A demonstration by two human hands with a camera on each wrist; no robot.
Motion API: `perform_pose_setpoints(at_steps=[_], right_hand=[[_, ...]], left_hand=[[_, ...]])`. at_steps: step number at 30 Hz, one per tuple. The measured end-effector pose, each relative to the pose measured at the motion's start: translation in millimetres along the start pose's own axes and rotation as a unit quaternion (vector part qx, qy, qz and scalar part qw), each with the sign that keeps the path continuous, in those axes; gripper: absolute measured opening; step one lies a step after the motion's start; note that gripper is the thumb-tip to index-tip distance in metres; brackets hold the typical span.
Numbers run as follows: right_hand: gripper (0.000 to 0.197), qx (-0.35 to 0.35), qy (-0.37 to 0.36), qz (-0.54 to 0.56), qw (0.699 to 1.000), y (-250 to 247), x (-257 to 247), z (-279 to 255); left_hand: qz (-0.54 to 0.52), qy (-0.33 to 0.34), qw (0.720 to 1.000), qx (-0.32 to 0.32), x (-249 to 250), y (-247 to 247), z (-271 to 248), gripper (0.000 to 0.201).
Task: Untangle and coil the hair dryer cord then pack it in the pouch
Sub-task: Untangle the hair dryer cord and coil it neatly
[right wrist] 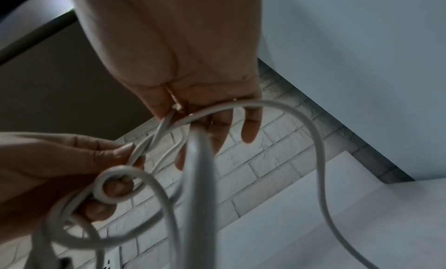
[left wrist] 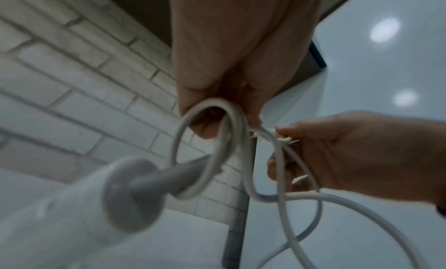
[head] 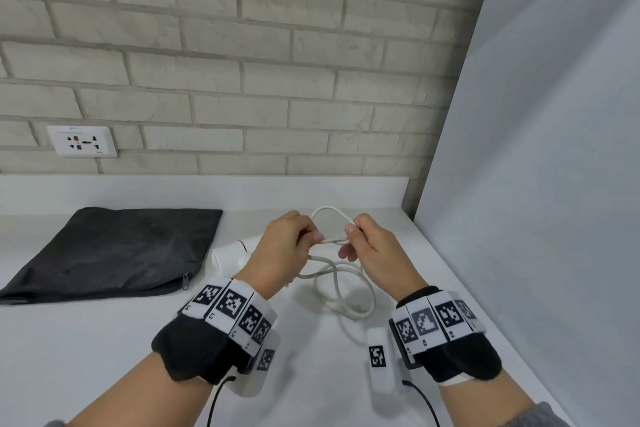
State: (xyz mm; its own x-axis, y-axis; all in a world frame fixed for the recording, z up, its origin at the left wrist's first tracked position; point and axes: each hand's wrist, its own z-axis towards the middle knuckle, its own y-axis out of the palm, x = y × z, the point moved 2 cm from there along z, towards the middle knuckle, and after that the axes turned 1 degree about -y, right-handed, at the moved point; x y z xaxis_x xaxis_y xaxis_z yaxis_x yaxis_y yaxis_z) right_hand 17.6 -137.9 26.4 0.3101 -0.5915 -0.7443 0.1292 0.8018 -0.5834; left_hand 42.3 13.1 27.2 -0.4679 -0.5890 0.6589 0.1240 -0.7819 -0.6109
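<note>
Both hands are up over the middle of the white table (head: 104, 340), working the pale cord (head: 349, 291) of the hair dryer (head: 230, 255). The left hand (head: 282, 250) has its fingers curled and pinched on a strand, and from the left wrist view a loop of cord (left wrist: 205, 151) wraps right around those fingers (left wrist: 193, 93). The right hand (head: 375, 253) pinches the cord between thumb and forefinger just beside the left, its other fingers (right wrist: 251, 126) hanging looser below (plain in the right wrist view). Between the 2 hands a small loop arches up toward the brick wall (head: 242, 62), while the slack drops in tangled coils onto the table at lower centre of the frame. The hair dryer lies on the table just behind the left hand, mostly hidden by it; the left wrist camera catches its handle end (left wrist: 125, 195) at lower left, blurred, with the cord running out of it. The dark pouch (head: 110, 250) lies flat at centre left of the head view, well apart from the cord, zipper pull at its near edge. A wall socket (head: 82, 141) sits on the bricks at left.
</note>
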Motion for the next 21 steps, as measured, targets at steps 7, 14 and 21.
perform_pose_setpoints(at_steps=[7,14,21], right_hand=[[0.018,-0.017,-0.007,0.032,0.999,-3,-2,1],[0.018,0.081,0.011,0.133,0.988,0,-2,3],[0.014,0.071,-0.017,0.249,0.966,-30,-7,-3]], left_hand=[[-0.041,-0.066,0.996,-0.039,-1,-1,-1,0.021],[-0.135,-0.088,0.987,0.025,-3,-4,0,0.031],[-0.052,-0.01,0.996,0.077,-5,-22,1,0.017]])
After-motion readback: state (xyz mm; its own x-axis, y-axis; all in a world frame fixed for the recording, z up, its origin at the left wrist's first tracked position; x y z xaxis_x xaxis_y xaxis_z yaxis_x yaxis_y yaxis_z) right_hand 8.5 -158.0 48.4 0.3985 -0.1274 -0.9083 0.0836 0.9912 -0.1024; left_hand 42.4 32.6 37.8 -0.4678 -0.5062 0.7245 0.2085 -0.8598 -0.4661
